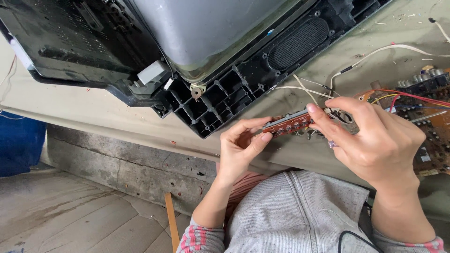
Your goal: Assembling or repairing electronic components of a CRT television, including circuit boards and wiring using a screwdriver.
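Both grips pinched on my narrow button board (291, 124): left hand (241, 145) low end, right hand (375, 140) high end, axis rising rightward.

I see the circuit strip (293, 123) between both hands, the television frame (225, 89) behind it, the main board (429, 131) at right

The right hand (375, 140) covers the right end of the small board (290, 125), so what it grips there cannot be seen. The TV shell (117, 51) runs off the top and left edges. The big circuit board (433, 126) is cut by the right edge; its parts are too small to identify.
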